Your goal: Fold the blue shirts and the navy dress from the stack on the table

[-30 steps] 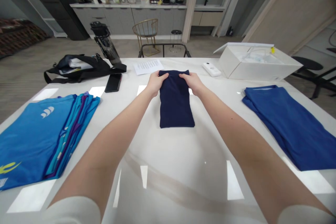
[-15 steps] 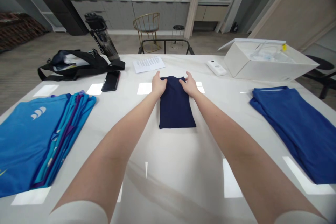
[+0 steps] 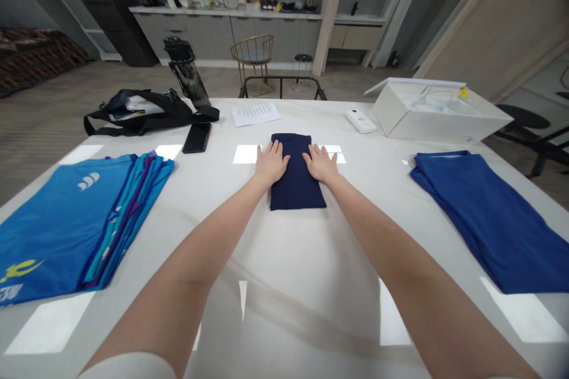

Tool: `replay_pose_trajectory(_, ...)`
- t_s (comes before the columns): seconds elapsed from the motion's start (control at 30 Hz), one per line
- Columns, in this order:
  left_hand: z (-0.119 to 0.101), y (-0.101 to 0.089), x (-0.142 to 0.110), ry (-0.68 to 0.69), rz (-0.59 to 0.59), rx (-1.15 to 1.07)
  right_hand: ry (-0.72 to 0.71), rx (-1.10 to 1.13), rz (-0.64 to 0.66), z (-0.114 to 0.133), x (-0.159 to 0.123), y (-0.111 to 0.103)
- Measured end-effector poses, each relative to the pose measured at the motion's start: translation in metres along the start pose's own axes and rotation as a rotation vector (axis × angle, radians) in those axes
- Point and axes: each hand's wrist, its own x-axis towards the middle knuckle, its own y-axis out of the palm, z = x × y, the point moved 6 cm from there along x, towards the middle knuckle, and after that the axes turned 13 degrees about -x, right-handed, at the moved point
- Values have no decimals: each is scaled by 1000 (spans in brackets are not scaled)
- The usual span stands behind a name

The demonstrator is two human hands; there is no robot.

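A dark navy folded garment (image 3: 297, 183) lies flat on the white table (image 3: 306, 272), straight ahead of me. My left hand (image 3: 272, 163) rests on its left side, palm down with the fingers spread. On the opposite side, my right hand (image 3: 322, 163) lies flat with its fingers apart, its thumb and fingertips over the garment's right edge. To the left is a stack of folded blue shirts (image 3: 84, 207), with teal and purple layers showing along its side. A folded royal-blue cloth (image 3: 484, 213) lies at the right.
Along the far side are a black bag (image 3: 146, 112), a dark bottle (image 3: 189, 74), a phone (image 3: 197, 138), a printed sheet (image 3: 255, 113), a small white device (image 3: 360, 121) and an open white box (image 3: 431, 121). A chair (image 3: 282, 80) stands behind the table.
Both hands have moved from gripping the garment's far corners to lying flat on its sides, nearer me. The fingers have spread out. The camera view has shifted slightly.
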Motion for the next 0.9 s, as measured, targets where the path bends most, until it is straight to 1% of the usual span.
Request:
replay_pose_trajectory(0.07,-17,-3,-10,122,-37,-3,-24,-2,-70,4,-6,-9)
replay_pose_trajectory(0.13,-29,1,-23,165,-20,-21,-118,31,-150,18,-17,-16)
replay_pose_trajectory(0.17,-33,5,-30,158,13,-20,-163,53,-156,26,-24,-15)
replay_pose_trajectory(0.23,-35,16,-45,136,93,13,-217,75,-108,39,-39,-9)
replay_pose_trajectory(0.3,-33,23,-60,119,143,70,-215,56,-58,44,-53,-1)
replay_pose_trajectory(0.4,-27,21,-77,100,129,135,-162,4,-52,39,-68,1)
replay_pose_trajectory(0.5,-27,15,-90,150,131,176,-155,-42,-83,37,-79,-3)
replay_pose_trajectory(0.6,-31,15,-101,221,198,175,-215,-48,-98,43,-92,-4)
replay_pose_trajectory(0.7,-34,19,-113,212,298,147,-244,-43,-31,47,-108,3)
replay_pose_trajectory(0.8,-34,15,-125,184,324,144,-232,-76,-4,41,-124,5)
replay_pose_trajectory(0.9,-33,8,-138,194,352,155,-242,-113,20,32,-140,3)
